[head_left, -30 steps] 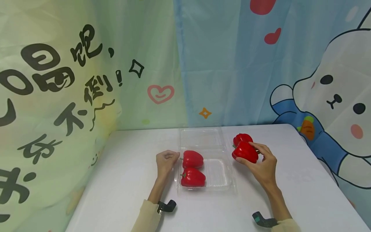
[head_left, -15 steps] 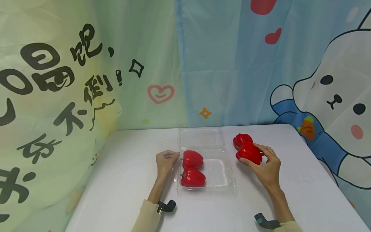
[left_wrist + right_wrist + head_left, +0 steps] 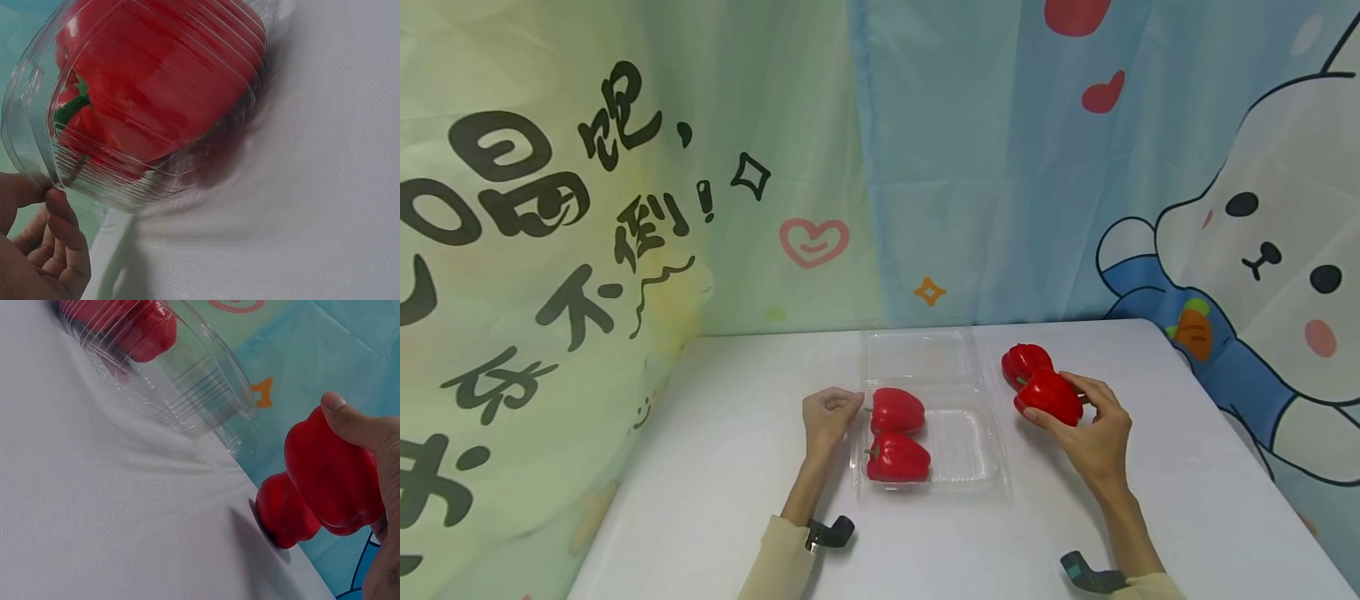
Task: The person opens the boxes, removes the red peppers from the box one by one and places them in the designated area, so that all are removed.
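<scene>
A clear plastic clamshell box (image 3: 958,446) lies with its lid folded back on the table, two red bell peppers (image 3: 898,457) in its left half. My left hand (image 3: 831,423) pinches the box's left rim between thumb and fingertips, as the left wrist view shows at the rim (image 3: 39,159). With thumb and fingers spread around it, my right hand (image 3: 1093,429) holds another red bell pepper (image 3: 1049,397), green stem toward the left. In the right wrist view this held pepper (image 3: 334,475) is raised off the table. Behind it a further red bell pepper (image 3: 1026,363) rests on the table.
The box's transparent lid (image 3: 919,357) extends toward the table's back edge. A white cloth covers the table (image 3: 737,433). Behind stands a printed curtain (image 3: 940,167) with a cartoon bear at the right. Dark camera mounts (image 3: 831,532) sit on both wrists.
My right hand has shifted a little to the right with the pepper, and the pepper's stem end has turned slightly. My left hand stays at the box rim.
</scene>
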`<state>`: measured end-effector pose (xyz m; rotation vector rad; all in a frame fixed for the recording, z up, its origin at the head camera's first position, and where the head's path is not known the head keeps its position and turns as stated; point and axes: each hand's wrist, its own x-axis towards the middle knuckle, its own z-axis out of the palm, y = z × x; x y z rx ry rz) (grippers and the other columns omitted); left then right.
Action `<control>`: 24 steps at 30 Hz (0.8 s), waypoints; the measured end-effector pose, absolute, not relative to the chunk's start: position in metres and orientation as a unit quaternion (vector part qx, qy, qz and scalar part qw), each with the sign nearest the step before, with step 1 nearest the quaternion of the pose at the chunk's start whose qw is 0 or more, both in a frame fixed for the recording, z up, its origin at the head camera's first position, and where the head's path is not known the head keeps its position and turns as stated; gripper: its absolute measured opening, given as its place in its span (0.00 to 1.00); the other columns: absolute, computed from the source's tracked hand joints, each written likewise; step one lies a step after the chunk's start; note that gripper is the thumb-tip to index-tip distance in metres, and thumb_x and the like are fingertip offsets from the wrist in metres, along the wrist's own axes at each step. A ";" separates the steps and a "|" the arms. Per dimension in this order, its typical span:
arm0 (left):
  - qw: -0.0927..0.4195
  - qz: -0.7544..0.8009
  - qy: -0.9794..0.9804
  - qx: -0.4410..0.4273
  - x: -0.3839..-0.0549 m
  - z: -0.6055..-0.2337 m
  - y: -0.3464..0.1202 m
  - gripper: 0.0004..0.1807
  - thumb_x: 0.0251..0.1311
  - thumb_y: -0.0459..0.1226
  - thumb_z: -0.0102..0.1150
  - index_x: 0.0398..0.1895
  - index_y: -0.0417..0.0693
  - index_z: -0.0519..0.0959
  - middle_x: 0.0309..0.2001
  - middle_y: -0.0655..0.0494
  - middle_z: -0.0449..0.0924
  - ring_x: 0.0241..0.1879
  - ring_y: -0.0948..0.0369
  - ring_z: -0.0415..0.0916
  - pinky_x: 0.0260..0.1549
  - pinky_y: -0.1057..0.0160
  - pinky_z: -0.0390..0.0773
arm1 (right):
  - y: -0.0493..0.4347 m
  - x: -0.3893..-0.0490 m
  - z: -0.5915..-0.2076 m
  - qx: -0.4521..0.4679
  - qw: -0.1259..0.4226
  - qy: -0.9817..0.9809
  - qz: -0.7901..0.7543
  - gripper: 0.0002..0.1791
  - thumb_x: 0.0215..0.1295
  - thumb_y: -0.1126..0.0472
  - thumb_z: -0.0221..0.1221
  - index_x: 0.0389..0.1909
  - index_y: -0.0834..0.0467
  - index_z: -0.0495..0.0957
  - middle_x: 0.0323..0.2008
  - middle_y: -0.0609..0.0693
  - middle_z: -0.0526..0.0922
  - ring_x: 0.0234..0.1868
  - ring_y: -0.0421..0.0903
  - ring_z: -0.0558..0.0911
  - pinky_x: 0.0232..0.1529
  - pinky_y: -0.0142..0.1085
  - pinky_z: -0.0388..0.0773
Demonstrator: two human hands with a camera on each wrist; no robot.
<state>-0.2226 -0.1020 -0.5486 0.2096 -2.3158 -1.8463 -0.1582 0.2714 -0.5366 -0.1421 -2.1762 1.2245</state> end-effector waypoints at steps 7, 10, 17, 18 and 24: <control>0.084 -0.620 -0.777 0.068 -0.223 -0.549 -0.103 0.10 0.66 0.36 0.72 0.31 0.37 0.88 0.27 0.39 0.89 0.24 0.61 0.80 0.26 0.68 0.76 | 0.275 -0.156 -0.538 -0.058 0.318 -0.825 0.463 0.40 0.49 0.66 0.84 0.67 0.57 0.84 0.63 0.58 0.85 0.55 0.30 0.76 0.51 0.14 0.72; 0.083 -0.623 -0.775 0.066 -0.223 -0.549 -0.104 0.10 0.66 0.35 0.72 0.31 0.36 0.88 0.27 0.38 0.89 0.24 0.60 0.80 0.25 0.69 0.75 | 0.276 -0.155 -0.539 -0.060 0.321 -0.826 0.459 0.40 0.48 0.66 0.84 0.67 0.58 0.84 0.63 0.59 0.86 0.55 0.30 0.76 0.51 0.15 0.71; 0.083 -0.622 -0.776 0.062 -0.222 -0.550 -0.104 0.11 0.66 0.36 0.72 0.31 0.36 0.88 0.25 0.39 0.88 0.23 0.62 0.79 0.25 0.68 0.76 | 0.280 -0.153 -0.540 -0.073 0.321 -0.826 0.457 0.40 0.49 0.67 0.83 0.68 0.56 0.84 0.63 0.58 0.86 0.56 0.29 0.76 0.51 0.17 0.72; 0.082 -0.623 -0.775 0.063 -0.222 -0.550 -0.104 0.10 0.66 0.36 0.72 0.30 0.36 0.88 0.26 0.39 0.88 0.23 0.62 0.79 0.25 0.68 0.76 | 0.281 -0.153 -0.540 -0.074 0.321 -0.826 0.457 0.40 0.49 0.67 0.83 0.68 0.56 0.84 0.63 0.58 0.86 0.56 0.29 0.76 0.51 0.18 0.72; 0.081 -0.624 -0.774 0.066 -0.223 -0.550 -0.104 0.10 0.66 0.37 0.72 0.31 0.37 0.88 0.28 0.40 0.90 0.25 0.62 0.80 0.27 0.68 0.77 | 0.286 -0.151 -0.541 -0.078 0.324 -0.823 0.459 0.40 0.50 0.67 0.83 0.68 0.55 0.84 0.63 0.58 0.85 0.56 0.30 0.76 0.51 0.15 0.72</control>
